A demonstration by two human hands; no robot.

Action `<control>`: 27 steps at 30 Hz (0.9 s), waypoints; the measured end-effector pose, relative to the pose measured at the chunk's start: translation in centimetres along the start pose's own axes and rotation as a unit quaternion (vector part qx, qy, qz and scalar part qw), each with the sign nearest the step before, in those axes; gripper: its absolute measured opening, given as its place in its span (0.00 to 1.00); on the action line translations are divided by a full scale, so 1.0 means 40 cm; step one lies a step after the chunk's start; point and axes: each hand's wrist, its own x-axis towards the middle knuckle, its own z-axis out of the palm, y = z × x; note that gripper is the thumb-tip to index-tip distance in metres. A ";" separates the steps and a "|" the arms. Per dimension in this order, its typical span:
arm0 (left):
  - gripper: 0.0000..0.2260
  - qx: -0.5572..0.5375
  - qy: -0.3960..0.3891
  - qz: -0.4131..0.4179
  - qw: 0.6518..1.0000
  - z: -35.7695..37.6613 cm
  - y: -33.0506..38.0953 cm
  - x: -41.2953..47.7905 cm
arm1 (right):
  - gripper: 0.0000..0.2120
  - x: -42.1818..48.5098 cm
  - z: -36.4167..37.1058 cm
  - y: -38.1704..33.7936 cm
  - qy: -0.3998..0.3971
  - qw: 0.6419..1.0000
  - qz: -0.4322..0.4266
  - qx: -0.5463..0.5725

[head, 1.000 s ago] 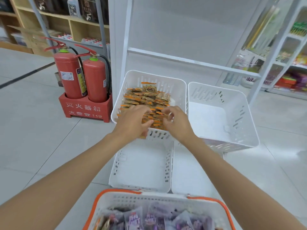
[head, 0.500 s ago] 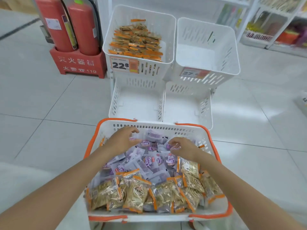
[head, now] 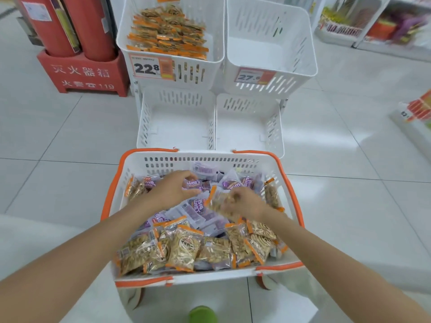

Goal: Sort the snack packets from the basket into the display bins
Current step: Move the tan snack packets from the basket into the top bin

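- Since half a second ago, your right hand [head: 242, 203] has left the purple foil packets [head: 198, 206] and seems to pinch an orange-edged clear snack packet [head: 215, 200]; blur hides its fingers.
- Your left hand [head: 171, 190] curls over purple ones in the orange-rimmed white plastic basket [head: 163, 162]; you cannot tell whether it grips any.
- The matching white slotted plastic bin [head: 205, 75] lies at twelve o'clock.

Single head view, looking steeply down, forward; basket [head: 289, 183] close, bins [head: 217, 50] beyond.

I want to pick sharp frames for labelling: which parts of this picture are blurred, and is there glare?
Head view: the right hand and its orange-edged packet are motion-blurred, the shelves at top right smeared; soft glare lies on the floor.
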 end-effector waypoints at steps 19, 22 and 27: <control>0.36 -0.284 0.000 -0.085 0.955 0.041 0.043 0.018 | 0.28 0.021 -0.077 0.181 -0.066 0.973 0.104 -0.195; 0.38 -0.278 -0.013 -0.086 0.957 0.041 0.044 0.013 | 0.09 0.037 -0.076 0.184 -0.008 0.975 0.076 -0.208; 0.23 -0.266 -0.024 -0.084 0.960 0.044 0.041 0.020 | 0.11 0.061 -0.123 0.129 -0.069 0.975 0.063 -0.200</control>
